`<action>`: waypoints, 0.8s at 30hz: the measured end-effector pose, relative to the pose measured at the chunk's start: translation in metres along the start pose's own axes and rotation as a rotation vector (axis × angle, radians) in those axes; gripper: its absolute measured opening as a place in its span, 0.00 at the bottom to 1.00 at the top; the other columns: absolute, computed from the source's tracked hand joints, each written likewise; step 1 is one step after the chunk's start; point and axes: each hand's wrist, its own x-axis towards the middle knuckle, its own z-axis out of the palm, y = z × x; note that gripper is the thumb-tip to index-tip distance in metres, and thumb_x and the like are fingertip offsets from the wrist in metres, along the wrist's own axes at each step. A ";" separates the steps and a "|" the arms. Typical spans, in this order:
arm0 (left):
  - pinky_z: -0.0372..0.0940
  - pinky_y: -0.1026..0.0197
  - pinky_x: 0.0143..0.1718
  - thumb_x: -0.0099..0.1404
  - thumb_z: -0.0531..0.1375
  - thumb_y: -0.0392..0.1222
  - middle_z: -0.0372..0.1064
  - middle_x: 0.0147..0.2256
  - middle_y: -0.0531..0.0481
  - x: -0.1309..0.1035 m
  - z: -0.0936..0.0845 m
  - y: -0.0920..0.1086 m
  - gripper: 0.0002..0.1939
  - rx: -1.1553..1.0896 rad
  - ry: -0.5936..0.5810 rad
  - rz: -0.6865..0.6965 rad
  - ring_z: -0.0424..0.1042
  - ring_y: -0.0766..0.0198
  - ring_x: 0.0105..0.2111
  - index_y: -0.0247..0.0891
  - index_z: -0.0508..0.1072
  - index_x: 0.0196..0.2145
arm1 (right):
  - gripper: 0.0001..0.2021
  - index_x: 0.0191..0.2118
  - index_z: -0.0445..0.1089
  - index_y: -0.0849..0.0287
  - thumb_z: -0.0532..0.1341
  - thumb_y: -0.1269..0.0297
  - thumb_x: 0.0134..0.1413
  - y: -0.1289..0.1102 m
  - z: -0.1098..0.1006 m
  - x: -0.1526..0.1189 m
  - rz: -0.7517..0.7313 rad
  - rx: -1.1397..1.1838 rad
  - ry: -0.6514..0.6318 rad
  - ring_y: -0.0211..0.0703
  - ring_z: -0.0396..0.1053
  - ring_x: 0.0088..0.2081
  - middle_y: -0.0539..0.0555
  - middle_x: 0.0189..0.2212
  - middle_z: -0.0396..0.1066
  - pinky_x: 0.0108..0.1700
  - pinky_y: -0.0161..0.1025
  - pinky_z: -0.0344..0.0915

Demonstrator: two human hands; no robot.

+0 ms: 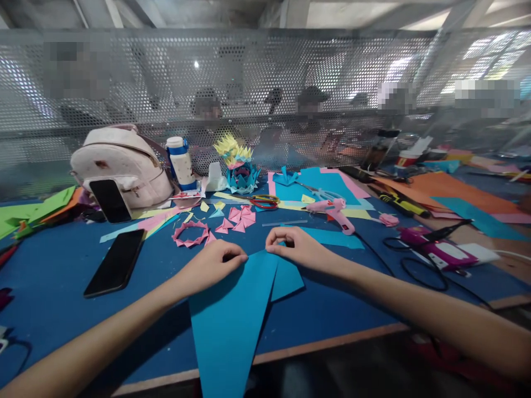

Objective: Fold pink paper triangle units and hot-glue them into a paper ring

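A sheet of blue paper [232, 315] hangs over the table's front edge, with a folded or separate flap [287, 279] showing at its right. My left hand [218, 262] pinches the sheet's upper left edge between thumb and fingers. At the upper right corner, my right hand [296, 247] has its fingers curled closed on the paper. Just beyond my hands lie a ring of folded pink paper [191, 234] and several pink folded triangles [240, 218]. A pink glue gun [332, 211] rests past my right hand, its cord running right.
Red-handled scissors [265, 202] lie mid-table. Blue-handled scissors [327, 194] rest on paper sheets. At left are a phone [116, 262], a second phone [110, 200] leaning on a white backpack [120, 157], and a bottle [181, 166]. A perforated metal screen [249, 72] stands behind; people sit beyond it.
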 end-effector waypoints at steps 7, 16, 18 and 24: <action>0.46 0.64 0.23 0.66 0.53 0.52 0.50 0.20 0.57 0.014 0.010 -0.003 0.21 -0.148 -0.021 -0.001 0.50 0.69 0.22 0.36 0.63 0.21 | 0.05 0.32 0.71 0.58 0.62 0.64 0.56 -0.012 0.009 0.008 -0.066 0.025 -0.094 0.40 0.68 0.32 0.50 0.31 0.73 0.36 0.35 0.61; 0.52 0.65 0.27 0.66 0.55 0.52 0.58 0.23 0.55 -0.025 0.001 -0.013 0.18 -0.190 0.056 -0.080 0.57 0.67 0.25 0.37 0.62 0.23 | 0.10 0.31 0.71 0.59 0.62 0.58 0.56 0.003 -0.018 0.000 0.012 0.006 -0.039 0.40 0.67 0.31 0.51 0.29 0.71 0.34 0.35 0.59; 0.53 0.65 0.27 0.65 0.56 0.52 0.58 0.24 0.55 -0.031 -0.002 -0.015 0.18 -0.206 0.075 -0.095 0.57 0.67 0.25 0.38 0.61 0.24 | 0.11 0.31 0.70 0.59 0.62 0.57 0.57 0.007 -0.024 -0.002 0.031 -0.012 -0.021 0.39 0.65 0.29 0.50 0.27 0.70 0.33 0.35 0.57; 0.51 0.66 0.25 0.63 0.56 0.54 0.53 0.21 0.57 -0.039 -0.016 -0.014 0.20 -0.177 0.170 -0.078 0.53 0.68 0.23 0.38 0.59 0.22 | 0.13 0.31 0.69 0.59 0.62 0.53 0.56 0.010 -0.038 -0.007 0.009 -0.020 0.023 0.38 0.63 0.28 0.49 0.25 0.68 0.31 0.35 0.54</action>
